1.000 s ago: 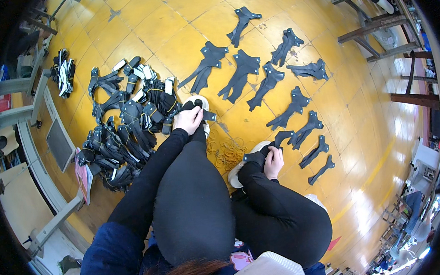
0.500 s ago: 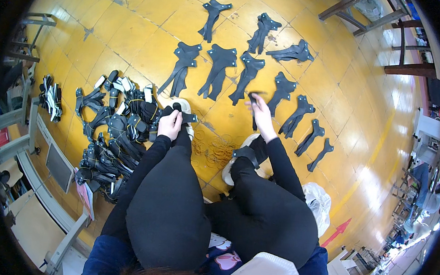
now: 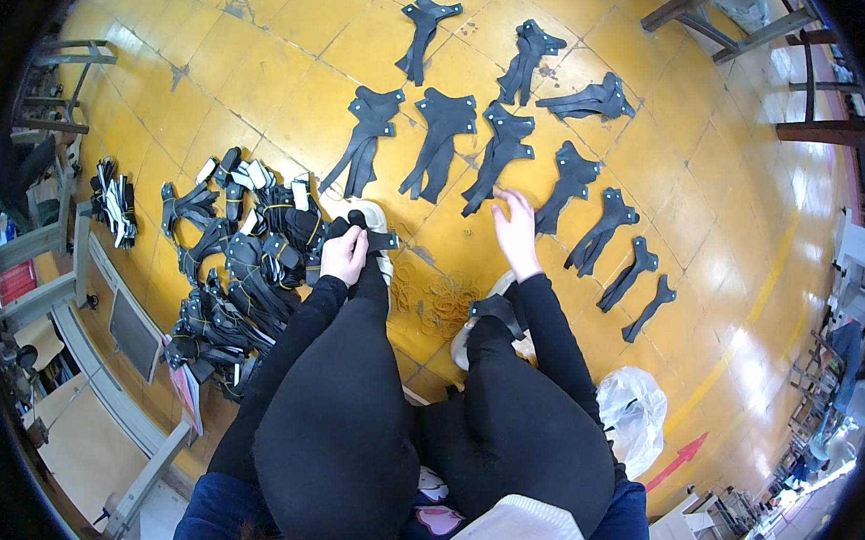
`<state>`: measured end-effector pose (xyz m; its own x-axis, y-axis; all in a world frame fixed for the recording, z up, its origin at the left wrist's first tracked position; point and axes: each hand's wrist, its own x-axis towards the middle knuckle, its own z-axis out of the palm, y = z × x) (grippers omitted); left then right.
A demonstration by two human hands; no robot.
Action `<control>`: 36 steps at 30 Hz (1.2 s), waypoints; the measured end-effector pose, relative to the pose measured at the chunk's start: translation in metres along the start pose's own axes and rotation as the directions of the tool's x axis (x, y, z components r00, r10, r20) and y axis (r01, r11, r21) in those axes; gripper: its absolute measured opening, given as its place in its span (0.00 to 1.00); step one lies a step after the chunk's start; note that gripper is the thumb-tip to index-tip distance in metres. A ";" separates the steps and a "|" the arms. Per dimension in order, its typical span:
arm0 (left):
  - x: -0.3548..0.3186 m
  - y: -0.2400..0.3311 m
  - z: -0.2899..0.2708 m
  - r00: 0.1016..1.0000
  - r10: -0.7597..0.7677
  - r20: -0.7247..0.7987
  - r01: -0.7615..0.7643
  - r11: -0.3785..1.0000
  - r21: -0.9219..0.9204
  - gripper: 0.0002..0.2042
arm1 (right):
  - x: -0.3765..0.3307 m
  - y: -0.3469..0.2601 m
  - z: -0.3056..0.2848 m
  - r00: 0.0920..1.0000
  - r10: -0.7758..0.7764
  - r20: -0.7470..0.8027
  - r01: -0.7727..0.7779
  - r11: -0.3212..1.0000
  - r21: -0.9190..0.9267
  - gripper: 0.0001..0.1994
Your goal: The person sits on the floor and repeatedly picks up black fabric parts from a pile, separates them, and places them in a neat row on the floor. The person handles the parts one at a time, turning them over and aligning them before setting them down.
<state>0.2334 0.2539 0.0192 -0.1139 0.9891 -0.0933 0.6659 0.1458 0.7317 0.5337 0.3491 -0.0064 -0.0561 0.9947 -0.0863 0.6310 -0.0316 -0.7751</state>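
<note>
Right hand [image 3: 514, 237] has reached toward black piece [image 3: 498, 156]; plastic bag [image 3: 632, 417] seemingly empty.

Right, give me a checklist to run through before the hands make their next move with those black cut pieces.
1. Left hand grips a black piece: ok.
2. Right hand is open over bare yellow floor, holding nothing: ok.
3. Laid-out pieces lie apart in rows: ok.
4. Unsorted pile lies beside the left hand: ok.
5. Whether the held piece is single or stacked: cannot tell.
</note>
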 end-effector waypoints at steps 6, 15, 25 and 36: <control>-0.002 -0.006 0.000 0.999 -0.050 -0.011 0.050 0.999 -0.017 0.10 | -0.092 -0.011 -0.040 0.978 -0.150 0.142 0.176 0.964 -0.197 0.10; 0.002 0.007 -0.005 0.999 -0.036 0.015 0.036 0.999 -0.038 0.13 | -0.146 0.021 -0.047 0.963 -0.268 -0.012 0.268 0.963 0.005 0.05; 0.006 0.005 -0.004 1.000 -0.015 0.019 0.016 0.999 -0.039 0.15 | -0.146 0.026 -0.051 0.945 -0.325 -0.044 0.325 0.946 -0.014 0.05; 0.004 0.002 -0.004 0.998 -0.049 0.026 0.050 0.998 -0.023 0.14 | -0.145 0.025 -0.051 0.947 -0.319 -0.047 0.319 0.948 -0.002 0.05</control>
<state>0.2313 0.2578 0.0230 -0.1271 0.9809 -0.1472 0.6423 0.1944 0.7414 0.5973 0.2090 0.0183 -0.2182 0.9562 0.1950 0.5817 0.2879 -0.7607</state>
